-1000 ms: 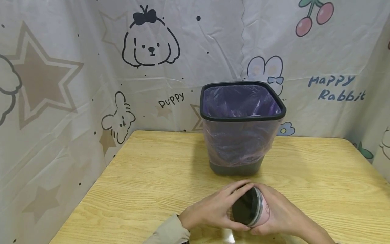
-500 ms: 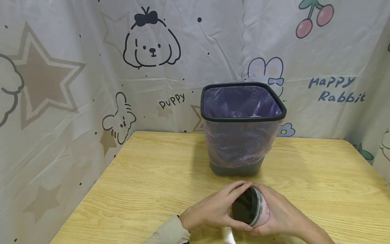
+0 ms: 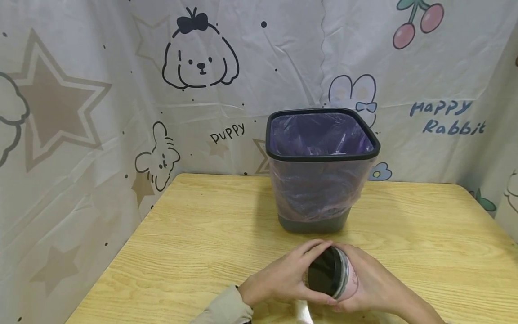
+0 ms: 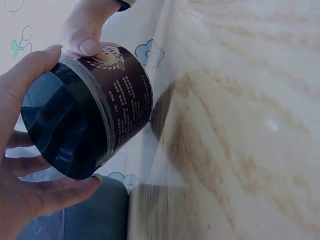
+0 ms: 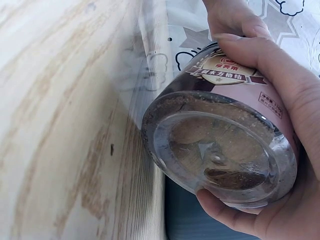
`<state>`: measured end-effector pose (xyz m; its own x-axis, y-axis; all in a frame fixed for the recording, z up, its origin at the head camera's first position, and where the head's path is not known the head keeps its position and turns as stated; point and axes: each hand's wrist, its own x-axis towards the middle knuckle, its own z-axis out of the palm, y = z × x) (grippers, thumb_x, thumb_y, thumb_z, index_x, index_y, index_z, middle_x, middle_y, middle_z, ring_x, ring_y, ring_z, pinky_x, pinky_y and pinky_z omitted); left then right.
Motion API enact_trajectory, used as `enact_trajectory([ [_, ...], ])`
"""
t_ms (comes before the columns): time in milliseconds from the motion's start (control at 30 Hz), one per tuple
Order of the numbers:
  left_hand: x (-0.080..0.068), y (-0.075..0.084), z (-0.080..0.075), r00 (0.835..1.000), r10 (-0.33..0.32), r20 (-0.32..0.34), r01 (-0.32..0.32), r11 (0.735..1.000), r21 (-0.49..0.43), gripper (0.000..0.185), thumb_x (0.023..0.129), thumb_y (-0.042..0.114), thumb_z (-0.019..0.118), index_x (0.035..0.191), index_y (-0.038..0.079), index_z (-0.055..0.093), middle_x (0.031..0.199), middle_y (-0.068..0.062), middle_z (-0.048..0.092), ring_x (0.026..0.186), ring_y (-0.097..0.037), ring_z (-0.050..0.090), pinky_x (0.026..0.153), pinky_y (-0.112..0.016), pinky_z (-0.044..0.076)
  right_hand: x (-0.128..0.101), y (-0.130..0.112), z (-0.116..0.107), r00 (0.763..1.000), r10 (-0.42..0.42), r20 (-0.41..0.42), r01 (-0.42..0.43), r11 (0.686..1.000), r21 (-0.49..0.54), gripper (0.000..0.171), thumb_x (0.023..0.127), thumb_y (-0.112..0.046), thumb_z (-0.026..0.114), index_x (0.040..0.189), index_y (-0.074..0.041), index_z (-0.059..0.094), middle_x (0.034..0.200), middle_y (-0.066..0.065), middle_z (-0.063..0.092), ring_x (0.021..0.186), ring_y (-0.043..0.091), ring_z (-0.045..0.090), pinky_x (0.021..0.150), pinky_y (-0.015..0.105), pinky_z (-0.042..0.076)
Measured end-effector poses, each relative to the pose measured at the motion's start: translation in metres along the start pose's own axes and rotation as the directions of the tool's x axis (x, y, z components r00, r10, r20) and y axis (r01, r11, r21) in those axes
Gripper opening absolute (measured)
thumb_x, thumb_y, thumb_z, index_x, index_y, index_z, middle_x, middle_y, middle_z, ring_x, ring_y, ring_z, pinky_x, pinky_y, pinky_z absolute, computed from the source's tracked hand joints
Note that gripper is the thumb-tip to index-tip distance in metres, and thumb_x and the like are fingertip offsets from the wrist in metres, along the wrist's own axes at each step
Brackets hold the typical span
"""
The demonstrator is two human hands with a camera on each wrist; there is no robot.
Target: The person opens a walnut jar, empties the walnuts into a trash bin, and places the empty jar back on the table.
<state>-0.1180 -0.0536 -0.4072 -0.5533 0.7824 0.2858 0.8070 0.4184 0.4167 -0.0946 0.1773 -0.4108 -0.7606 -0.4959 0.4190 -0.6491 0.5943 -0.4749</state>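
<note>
A clear plastic jar with a brown-and-pink label lies tilted on its side above the table's near edge, its black lid facing left. My left hand curls its fingers and thumb around the lid. My right hand grips the jar's body from the right. Powdery residue shows through the jar's clear bottom in the right wrist view.
A black waste bin lined with a purple bag stands on the wooden table just beyond the hands. A cartoon-printed cloth hangs behind and to the left of the table.
Nothing has clearly moved; both hands stay wrapped on the jar and lid in the same place.
</note>
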Motion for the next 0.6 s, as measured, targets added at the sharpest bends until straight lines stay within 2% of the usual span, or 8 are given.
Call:
enact_trajectory([
  [400,0.0002,-0.0020,0.0012,0.997,0.035,-0.065,-0.038,0.999,-0.033,0.101,0.076,0.049,0.078,0.154,0.017,0.022,0.149,-0.003,0.034,0.130,-0.012,0.042,0.103,-0.020,0.037,-0.0008,-0.0007,-0.0010,1.000,0.011,0.006,-0.011,1.000,-0.015,0.102,0.048,-0.057,0.090,0.133,-0.017,0.049,0.115,-0.014,0.057,0.093,0.005,0.056,0.073,0.029,0.053],
  [600,0.0012,-0.0034,0.0013,0.989,0.104,-0.105,-0.106,0.994,-0.022,0.102,0.073,0.043,0.082,0.152,0.012,0.026,0.146,-0.007,0.038,0.128,-0.013,0.045,0.103,-0.018,0.037,-0.0011,-0.0013,-0.0009,1.000,0.004,0.003,-0.004,1.000,-0.014,0.101,0.049,-0.057,0.090,0.132,-0.018,0.049,0.115,-0.013,0.057,0.093,0.005,0.056,0.072,0.029,0.053],
])
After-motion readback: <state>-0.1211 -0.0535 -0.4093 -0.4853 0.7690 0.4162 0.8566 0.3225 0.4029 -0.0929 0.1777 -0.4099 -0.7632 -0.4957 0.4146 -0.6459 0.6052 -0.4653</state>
